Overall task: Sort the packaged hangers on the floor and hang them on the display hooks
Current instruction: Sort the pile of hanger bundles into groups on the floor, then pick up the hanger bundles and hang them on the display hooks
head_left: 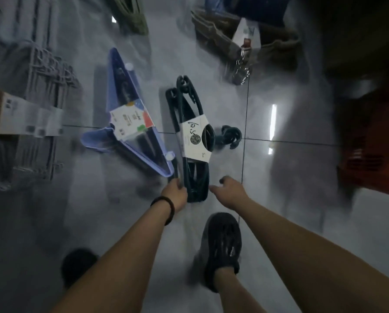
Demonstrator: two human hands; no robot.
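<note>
- Hanger pack, the dark teal one point(194, 141), lies flat on the grey floor tiles point(284, 199) right in the middle. A white paper sleeve with handwriting on it wraps its middle, and its hooks stick out to the right.
- Left hand point(176, 192) is at the near left corner of that pack and touches its edge. Fingers are tucked down against it, but it's too blurry to tell whether they're actually clamped on it or just resting there.
- Right hand point(229, 188) sits just beside the near right end of the same pack. Fingers are loosely curled with nothing in them, and I can't tell if the tips touch the plastic.
- Black band point(166, 207) is on the left wrist.
- Light blue hanger pack point(132, 123) lies just left of the teal one, with a colourful label across it. Its near tip almost meets the left hand.
- Black shoe point(223, 242) is planted on the tiles below the hands.
- Grey hangers point(42, 123) are piled at the far left edge.
- Cardboard box point(277, 46) sits up top, with a pack of metal hooks point(242, 68) leaning out of it.
- Orange crate point(365, 152) is at the right edge, all pretty smeared.
</note>
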